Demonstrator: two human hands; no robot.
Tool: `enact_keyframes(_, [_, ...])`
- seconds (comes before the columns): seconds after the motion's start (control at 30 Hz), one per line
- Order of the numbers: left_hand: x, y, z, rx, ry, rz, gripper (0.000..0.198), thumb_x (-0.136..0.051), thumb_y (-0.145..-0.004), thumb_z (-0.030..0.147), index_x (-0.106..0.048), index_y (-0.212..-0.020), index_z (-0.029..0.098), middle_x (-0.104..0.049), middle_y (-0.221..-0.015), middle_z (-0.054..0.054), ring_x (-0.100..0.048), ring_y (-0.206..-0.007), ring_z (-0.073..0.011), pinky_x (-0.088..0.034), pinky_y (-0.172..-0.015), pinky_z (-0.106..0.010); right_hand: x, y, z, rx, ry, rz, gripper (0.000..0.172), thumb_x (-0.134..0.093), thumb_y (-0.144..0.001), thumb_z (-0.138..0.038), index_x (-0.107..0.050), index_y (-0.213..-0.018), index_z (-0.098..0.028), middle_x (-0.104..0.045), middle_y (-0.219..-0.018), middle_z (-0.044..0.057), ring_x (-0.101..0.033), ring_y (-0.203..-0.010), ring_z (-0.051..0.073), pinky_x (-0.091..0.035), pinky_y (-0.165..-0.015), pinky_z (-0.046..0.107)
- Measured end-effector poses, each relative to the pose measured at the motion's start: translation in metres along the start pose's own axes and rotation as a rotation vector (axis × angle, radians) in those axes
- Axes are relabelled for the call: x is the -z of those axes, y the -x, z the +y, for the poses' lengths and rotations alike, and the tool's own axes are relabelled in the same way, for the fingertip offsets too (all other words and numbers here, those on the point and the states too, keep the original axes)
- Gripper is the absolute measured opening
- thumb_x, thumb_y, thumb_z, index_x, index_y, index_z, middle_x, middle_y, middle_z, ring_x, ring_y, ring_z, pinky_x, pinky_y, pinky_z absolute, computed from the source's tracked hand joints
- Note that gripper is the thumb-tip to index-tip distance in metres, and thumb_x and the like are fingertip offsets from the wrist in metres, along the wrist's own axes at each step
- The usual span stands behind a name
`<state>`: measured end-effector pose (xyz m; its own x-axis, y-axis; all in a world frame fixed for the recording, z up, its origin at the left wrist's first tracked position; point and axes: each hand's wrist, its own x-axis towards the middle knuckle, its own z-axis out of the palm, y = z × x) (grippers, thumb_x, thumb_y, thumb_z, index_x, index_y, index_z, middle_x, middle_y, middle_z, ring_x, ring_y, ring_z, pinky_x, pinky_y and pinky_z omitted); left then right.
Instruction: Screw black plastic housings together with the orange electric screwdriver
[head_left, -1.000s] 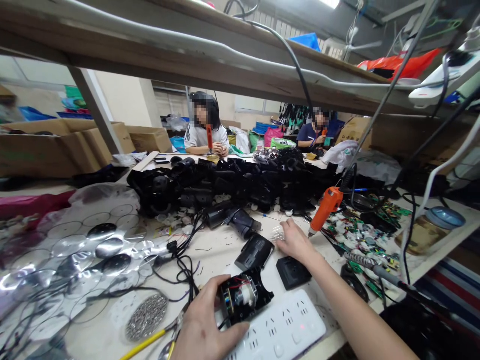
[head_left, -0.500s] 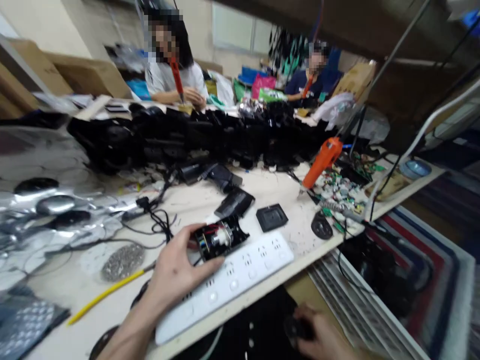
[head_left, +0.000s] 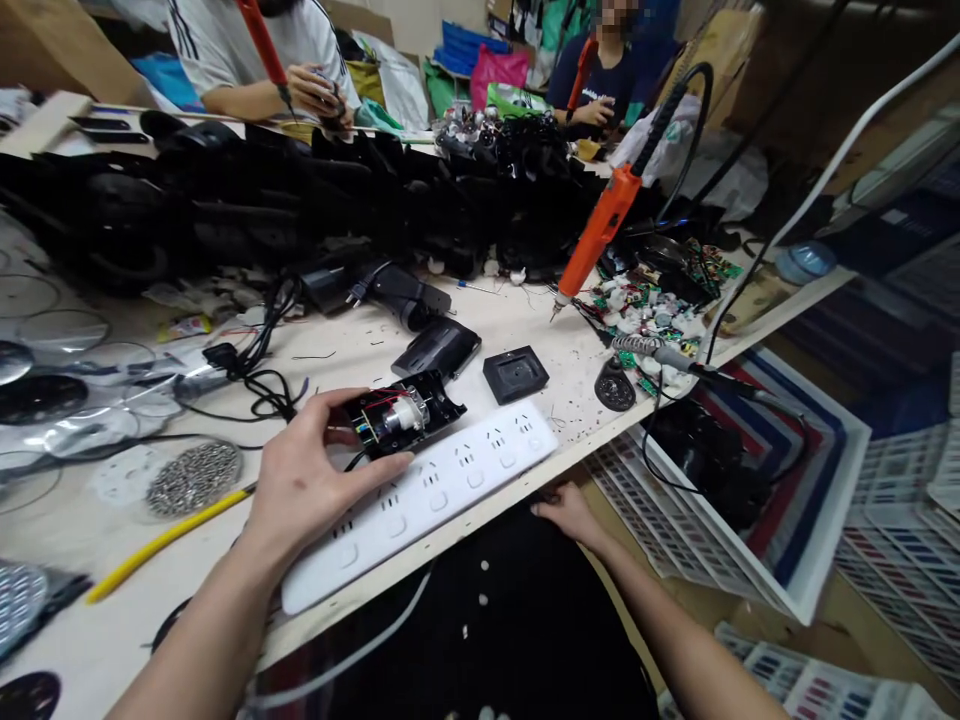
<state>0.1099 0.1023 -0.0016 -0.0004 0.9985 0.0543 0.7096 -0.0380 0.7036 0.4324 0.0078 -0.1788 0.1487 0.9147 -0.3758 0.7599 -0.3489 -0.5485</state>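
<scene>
My left hand (head_left: 304, 470) is closed around one end of an opened black plastic housing (head_left: 442, 392). Inside the housing a white and metal motor-like part (head_left: 405, 412), red wires and a small circuit board show. The housing lies against the back edge of a white power strip (head_left: 469, 455), and my thumb reaches over the strip. Down by the table's front edge, my right hand (head_left: 571, 512) has its fingers drawn together beside my black clothing (head_left: 517, 600); what they grip is dark and hard to make out.
An orange electric screwdriver (head_left: 600, 232) hangs tip down over the table. Circuit boards (head_left: 652, 310) and a soldering iron (head_left: 675, 358) lie at right. Nearer are a black tray-like part (head_left: 516, 374), screws (head_left: 195, 478) and a yellow-handled tool (head_left: 169, 540). Black housings (head_left: 247, 210) line the back; two people work beyond.
My view has tipped downward and shifted. My right hand has moved up to the table edge; the dark round thing in it no longer shows clearly. My left hand keeps hold of the housing.
</scene>
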Motion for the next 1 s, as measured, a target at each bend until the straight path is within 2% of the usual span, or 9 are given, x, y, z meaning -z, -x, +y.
enact_keyframes(0.17, [0.001,0.001,0.001,0.000,-0.009,-0.046,0.077,-0.074,-0.059,0.061,-0.051,-0.122,0.023,-0.066,-0.104,-0.009,-0.064,-0.089,-0.0289,-0.051,-0.082,-0.042,0.000,-0.017,0.002,0.085,-0.030,-0.073,0.019,-0.068,-0.084,-0.028,-0.066,-0.094,-0.012,-0.066,-0.084,0.003,-0.063,-0.074,0.016,-0.053,-0.070,0.031])
enact_keyframes(0.27, [0.001,0.001,0.003,-0.014,-0.010,-0.039,0.075,-0.074,-0.059,0.060,-0.051,-0.120,0.023,-0.066,-0.104,-0.009,-0.064,-0.088,-0.0283,-0.051,-0.082,-0.042,0.008,-0.009,0.000,0.153,-0.008,-0.110,0.017,-0.070,-0.080,-0.022,-0.064,-0.092,-0.012,-0.063,-0.077,0.002,-0.061,-0.068,0.016,-0.051,-0.066,0.030])
enact_keyframes(0.4, [0.002,0.001,0.003,-0.017,-0.015,-0.047,0.075,-0.075,-0.059,0.058,-0.052,-0.121,0.022,-0.066,-0.105,-0.008,-0.065,-0.086,-0.0274,-0.051,-0.081,-0.041,0.022,0.012,-0.008,0.272,0.021,-0.125,0.035,-0.070,-0.073,-0.014,-0.061,-0.107,-0.014,-0.063,-0.089,0.007,-0.060,-0.080,0.021,-0.049,-0.074,0.033])
enact_keyframes(0.57, [0.003,0.001,0.001,0.002,-0.009,-0.048,0.077,-0.076,-0.058,0.057,-0.051,-0.122,0.022,-0.066,-0.105,-0.007,-0.065,-0.087,-0.0265,-0.050,-0.083,-0.040,0.028,0.027,-0.026,0.376,0.012,-0.140,0.020,-0.046,-0.096,-0.026,-0.063,-0.105,-0.020,-0.064,-0.096,0.007,-0.059,-0.091,0.021,-0.046,-0.085,0.033])
enact_keyframes(0.63, [0.002,0.001,0.001,0.000,-0.007,-0.046,0.077,-0.076,-0.058,0.057,-0.051,-0.122,0.023,-0.066,-0.106,-0.007,-0.065,-0.086,-0.0260,-0.050,-0.083,-0.040,0.027,0.029,-0.032,0.379,0.024,-0.144,0.023,-0.042,-0.098,-0.024,-0.065,-0.100,-0.020,-0.065,-0.095,0.006,-0.060,-0.090,0.020,-0.046,-0.086,0.032])
enact_keyframes(0.73, [0.001,0.002,0.001,-0.006,0.008,-0.040,0.076,-0.076,-0.058,0.057,-0.051,-0.121,0.023,-0.065,-0.106,-0.007,-0.065,-0.086,-0.0261,-0.050,-0.082,-0.039,0.025,0.033,-0.037,0.365,0.061,-0.169,0.015,-0.054,-0.092,-0.021,-0.066,-0.100,-0.020,-0.065,-0.100,0.006,-0.060,-0.095,0.020,-0.045,-0.089,0.030])
enact_keyframes(0.77, [0.001,0.002,0.001,-0.010,0.012,-0.038,0.076,-0.076,-0.058,0.057,-0.051,-0.121,0.024,-0.065,-0.106,-0.007,-0.065,-0.085,-0.0262,-0.050,-0.082,-0.039,0.024,0.034,-0.038,0.353,0.079,-0.175,0.017,-0.058,-0.089,-0.020,-0.065,-0.105,-0.020,-0.064,-0.104,0.007,-0.060,-0.098,0.021,-0.045,-0.091,0.031])
enact_keyframes(0.9, [0.002,0.002,0.001,-0.029,0.000,-0.029,0.074,-0.076,-0.058,0.057,-0.052,-0.120,0.024,-0.066,-0.102,-0.006,-0.064,-0.084,-0.0267,-0.050,-0.081,-0.040,0.026,0.032,-0.041,0.284,0.175,-0.218,0.055,-0.072,-0.079,-0.022,-0.054,-0.130,-0.019,-0.062,-0.113,0.013,-0.058,-0.106,0.027,-0.045,-0.093,0.035])
enact_keyframes(1.0, [0.003,0.001,0.001,-0.033,-0.004,-0.033,0.074,-0.075,-0.058,0.057,-0.052,-0.119,0.023,-0.066,-0.102,-0.006,-0.065,-0.084,-0.0264,-0.051,-0.080,-0.039,0.026,0.025,-0.045,0.237,0.255,-0.275,0.054,-0.075,-0.076,-0.027,-0.057,-0.127,-0.016,-0.067,-0.104,0.014,-0.062,-0.102,0.032,-0.046,-0.091,0.038])
